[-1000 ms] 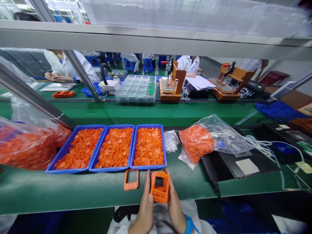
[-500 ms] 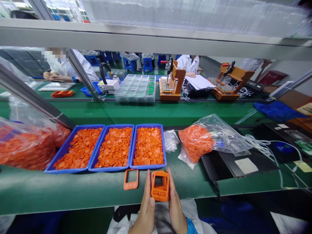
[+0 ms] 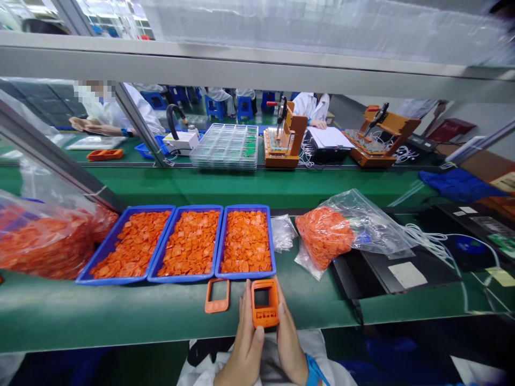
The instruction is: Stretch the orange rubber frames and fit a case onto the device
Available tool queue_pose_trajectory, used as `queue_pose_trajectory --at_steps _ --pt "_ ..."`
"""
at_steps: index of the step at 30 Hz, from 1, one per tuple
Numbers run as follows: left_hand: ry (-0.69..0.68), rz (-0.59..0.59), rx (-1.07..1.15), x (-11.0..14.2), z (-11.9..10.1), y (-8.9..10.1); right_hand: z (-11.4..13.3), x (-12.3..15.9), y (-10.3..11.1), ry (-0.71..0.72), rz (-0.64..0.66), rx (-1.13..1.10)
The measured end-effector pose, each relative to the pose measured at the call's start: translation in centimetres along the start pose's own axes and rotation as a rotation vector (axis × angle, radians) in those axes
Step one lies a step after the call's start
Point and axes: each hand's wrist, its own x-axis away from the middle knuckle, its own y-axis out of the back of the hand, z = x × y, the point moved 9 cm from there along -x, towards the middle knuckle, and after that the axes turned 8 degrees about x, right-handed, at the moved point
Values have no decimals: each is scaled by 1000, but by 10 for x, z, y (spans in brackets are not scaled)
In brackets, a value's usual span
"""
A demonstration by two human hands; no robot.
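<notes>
An orange plastic housing frame (image 3: 266, 320), with a square window and a row of small slots below it, stands between my hands at the bench's front edge. My left hand (image 3: 243, 343) presses its left side, thumb near the lower corner. Against the right side lies my right hand (image 3: 290, 340), fingers straight; a blue band circles that wrist. To the left, a lighter orange flat frame (image 3: 218, 307) rests on the green bench. Just behind are three blue trays (image 3: 245, 276), filled with small orange plastic pieces (image 3: 246, 241).
A bag of orange pieces (image 3: 325, 233) lies right of the trays, near a small clear bag (image 3: 283, 231). A larger bag (image 3: 44, 241) sits at far left. Black devices and white cables (image 3: 428, 238) occupy the right. Orange fixtures (image 3: 295, 134) and co-workers are across the bench.
The housing has straightened and its stacked parts now look aligned. My left thumb has shifted right along its lower edge. The flat frame stays in place.
</notes>
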Motion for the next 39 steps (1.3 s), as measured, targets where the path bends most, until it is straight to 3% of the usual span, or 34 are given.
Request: queue_pose_trajectory --at_steps 6,14,19,24,35,39 --pt "-142 21 -29 -1 -20 2 2 3 2 10 9 -4" --pt "-226 30 -100 -3 -27 -1 -3 10 4 6 10 50" --pt "-389 21 -225 -23 -49 15 -4 7 9 23 8 26" --pt "-492 101 -347 -44 -65 22 -11 5 12 6 -7 31" --pt "-516 63 -311 -47 -57 26 -11 5 10 11 29 74" --pt "-512 -75 -110 -25 -43 36 -15 3 12 2 22 13"
